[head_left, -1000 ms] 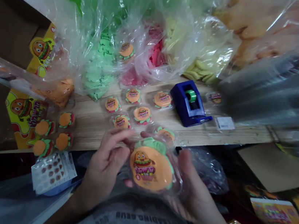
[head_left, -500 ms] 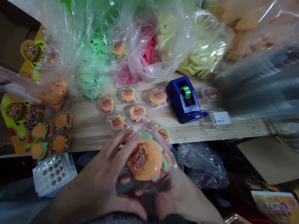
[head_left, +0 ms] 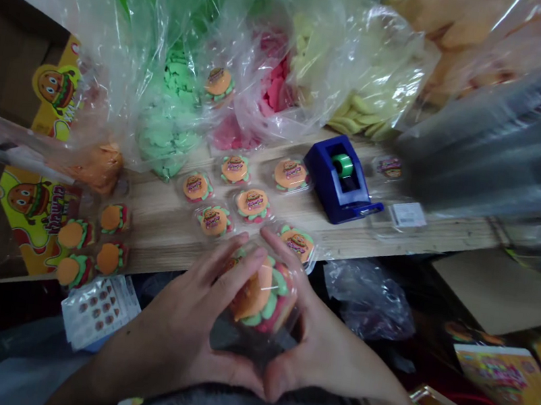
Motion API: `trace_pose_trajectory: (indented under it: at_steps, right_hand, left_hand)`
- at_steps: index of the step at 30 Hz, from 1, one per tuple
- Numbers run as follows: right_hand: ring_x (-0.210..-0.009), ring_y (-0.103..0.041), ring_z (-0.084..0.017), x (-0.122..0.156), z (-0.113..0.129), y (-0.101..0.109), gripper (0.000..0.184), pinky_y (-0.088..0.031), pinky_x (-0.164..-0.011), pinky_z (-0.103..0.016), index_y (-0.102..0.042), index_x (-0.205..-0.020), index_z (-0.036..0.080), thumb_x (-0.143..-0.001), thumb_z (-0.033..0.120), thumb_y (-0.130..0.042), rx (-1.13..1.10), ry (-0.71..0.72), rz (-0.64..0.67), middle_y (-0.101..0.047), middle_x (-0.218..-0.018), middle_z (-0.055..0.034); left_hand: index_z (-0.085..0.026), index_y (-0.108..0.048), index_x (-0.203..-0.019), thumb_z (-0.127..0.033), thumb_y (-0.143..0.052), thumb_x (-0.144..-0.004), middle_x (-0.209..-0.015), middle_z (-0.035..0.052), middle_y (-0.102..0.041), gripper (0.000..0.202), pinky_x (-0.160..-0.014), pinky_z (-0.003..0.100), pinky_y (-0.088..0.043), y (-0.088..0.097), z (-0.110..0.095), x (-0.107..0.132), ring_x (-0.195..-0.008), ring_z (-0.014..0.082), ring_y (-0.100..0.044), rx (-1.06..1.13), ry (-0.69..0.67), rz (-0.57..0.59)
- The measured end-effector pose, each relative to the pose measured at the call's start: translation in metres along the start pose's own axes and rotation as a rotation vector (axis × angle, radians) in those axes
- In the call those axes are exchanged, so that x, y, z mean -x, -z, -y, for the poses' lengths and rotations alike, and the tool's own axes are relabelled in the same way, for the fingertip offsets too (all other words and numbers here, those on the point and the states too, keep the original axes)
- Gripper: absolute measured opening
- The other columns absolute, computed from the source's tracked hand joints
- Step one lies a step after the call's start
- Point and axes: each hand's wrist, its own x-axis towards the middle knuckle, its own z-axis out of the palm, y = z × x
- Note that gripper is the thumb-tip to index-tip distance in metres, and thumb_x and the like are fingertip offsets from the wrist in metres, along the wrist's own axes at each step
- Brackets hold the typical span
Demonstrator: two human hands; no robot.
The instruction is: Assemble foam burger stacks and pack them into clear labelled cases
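Between my two hands is a clear plastic case with a burger-shaped candy [head_left: 258,294] inside, its orange bun on the left and green and red layers showing on the right. My left hand [head_left: 197,306] grips it from the left, fingers over its top. From the right, my right hand [head_left: 315,335] wraps its side, and the two thumbs meet below it. Just beyond my fingertips, a packed burger [head_left: 298,242] lies at the table's front edge. Several more packed burgers [head_left: 251,205] are grouped behind it.
A blue tape dispenser [head_left: 336,181] stands right of the burgers. Bags of green pieces [head_left: 170,129], red pieces [head_left: 276,87] and yellow pieces [head_left: 359,114] line the back. A sticker sheet [head_left: 99,313] and printed burger cartons [head_left: 32,198] are at left. The wooden table [head_left: 156,240] ends before me.
The cased burger has turned in my hands, so its label faces left and more of its layered side shows. My right thumb has moved left to meet the left thumb.
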Motion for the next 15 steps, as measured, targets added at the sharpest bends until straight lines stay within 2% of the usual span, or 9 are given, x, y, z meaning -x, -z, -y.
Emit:
trace_pose_trajectory:
  at_steps: [4,8,12,15]
  right_hand:
    - [-0.136,-0.034,-0.028,0.0,0.0,0.0,0.122,-0.027,-0.111,-0.048,-0.001,-0.149,0.032,-0.059,0.038,-0.084,-0.029,-0.038,0.065,-0.031,-0.152,-0.0099]
    - [-0.135,-0.037,-0.027,0.001,-0.006,0.001,0.12,-0.029,-0.11,-0.048,0.0,-0.149,0.032,-0.062,0.032,-0.083,-0.023,-0.024,0.103,-0.031,-0.151,-0.0109]
    - [-0.137,-0.032,-0.028,0.0,-0.014,0.003,0.119,-0.027,-0.111,-0.047,-0.001,-0.149,0.029,-0.062,0.027,-0.082,-0.004,-0.001,0.071,-0.025,-0.154,-0.0119]
    - [-0.133,-0.04,-0.027,-0.003,-0.015,0.003,0.115,-0.031,-0.109,-0.046,-0.001,-0.148,0.029,-0.064,0.019,-0.079,0.034,-0.017,0.056,-0.023,-0.154,-0.0123]
  left_hand:
    - [-0.034,-0.011,-0.146,-0.042,-0.079,-0.062,-0.144,0.0149,-0.042,0.109,-0.096,0.046,-0.05,0.003,0.004,0.003,-0.128,0.0354,-0.045,0.058,0.019,0.049]
    - [-0.028,-0.008,-0.147,-0.027,-0.071,-0.069,-0.145,0.0164,-0.039,0.101,-0.094,0.042,-0.052,0.0,0.003,0.007,-0.127,0.0344,-0.046,0.025,0.016,0.063]
    - [-0.016,-0.002,-0.148,-0.018,-0.058,-0.067,-0.148,0.0225,-0.031,0.099,-0.095,0.044,-0.05,-0.015,0.0,0.01,-0.132,0.0368,-0.038,-0.114,-0.004,-0.021]
    - [-0.01,0.0,-0.148,-0.02,-0.052,-0.072,-0.15,0.0282,-0.022,0.092,-0.092,0.047,-0.051,-0.031,0.005,0.011,-0.132,0.0403,-0.037,-0.215,-0.068,-0.063]
